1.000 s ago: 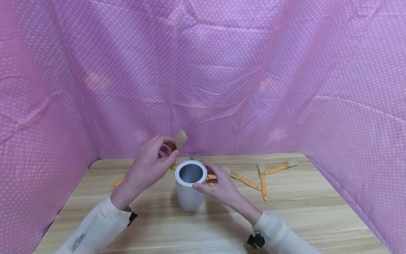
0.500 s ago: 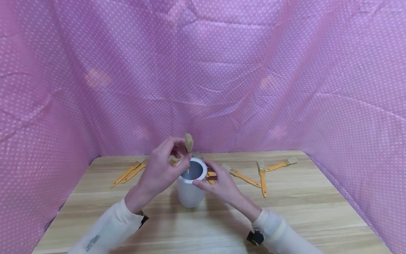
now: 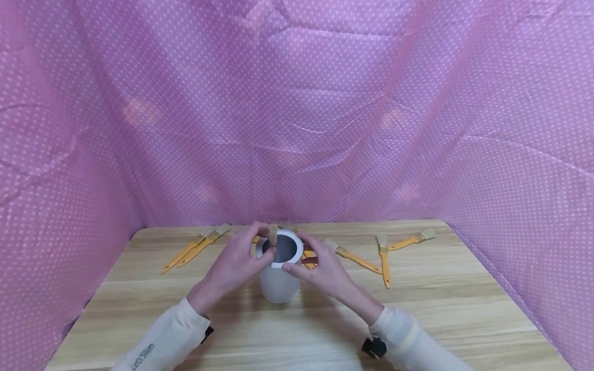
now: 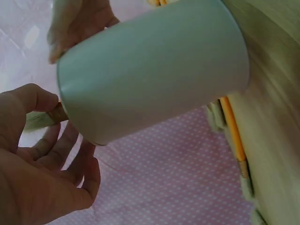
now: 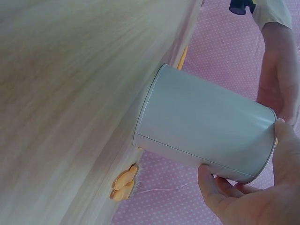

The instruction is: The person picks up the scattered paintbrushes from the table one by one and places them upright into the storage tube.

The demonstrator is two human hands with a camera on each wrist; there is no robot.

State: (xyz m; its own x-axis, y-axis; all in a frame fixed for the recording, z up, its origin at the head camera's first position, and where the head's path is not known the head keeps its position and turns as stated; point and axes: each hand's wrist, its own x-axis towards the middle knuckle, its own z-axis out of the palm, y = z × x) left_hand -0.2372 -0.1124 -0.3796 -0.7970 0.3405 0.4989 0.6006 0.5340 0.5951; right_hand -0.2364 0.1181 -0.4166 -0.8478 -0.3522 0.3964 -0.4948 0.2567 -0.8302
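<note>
Your left grip (image 3: 238, 253) pinches a pale-bristled paintbrush with a brownish metal band (image 4: 57, 112), bristles up, at the mouth of an upright white cylindrical can (image 3: 278, 285). Your right grip (image 3: 326, 272) holds the can near its rim. Progress: this brush seems partway in, depth hidden; no other shows inside. Outside: orange-handled, pale-bristled brushes (image 3: 363, 262) lie loose on the wood-grain counter (image 3: 297, 340) to both sides, some half hidden behind the can.

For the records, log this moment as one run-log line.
left hand: pinches brush, bristles up, at mouth of can | right hand: holds can | can: upright on table
</note>
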